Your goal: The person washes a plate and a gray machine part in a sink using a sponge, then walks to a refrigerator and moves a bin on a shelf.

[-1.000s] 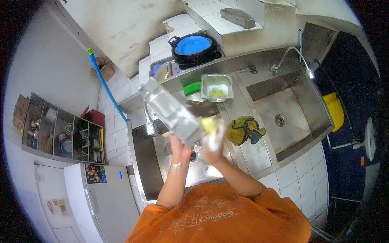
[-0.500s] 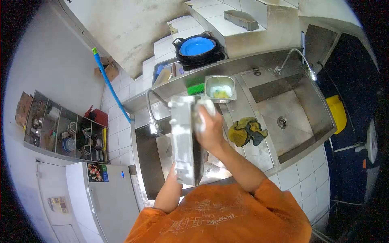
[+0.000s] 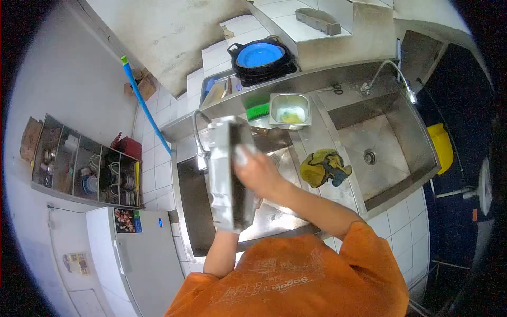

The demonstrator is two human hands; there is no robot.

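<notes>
A long grey metal pan (image 3: 222,174) with a notched side stands on edge above the left sink, its outer side wet and streaked with suds. My left hand (image 3: 228,229) grips it from below and behind, and most of its fingers are hidden. Pressed against the pan's inner side is my right hand (image 3: 257,171), closed on a whitish, foam-covered sponge (image 3: 242,155) that is blurred and mostly covered. To the right, a steel container (image 3: 307,119) holds cloudy suds and something yellow-green. Beside it lies a green brush (image 3: 257,111).
A yellow-and-dark glove or cloth (image 3: 322,166) lies on the divider by the right sink (image 3: 393,148). Two taps (image 3: 200,158) arch over the basins. Blue and black pans (image 3: 260,54) are stacked behind. A white fridge (image 3: 145,253) stands at left.
The pan has shifted left and turned so more of its inside shows. My right hand has moved left and down, from the pan's upper edge to its inner side. Less foam shows outside.
</notes>
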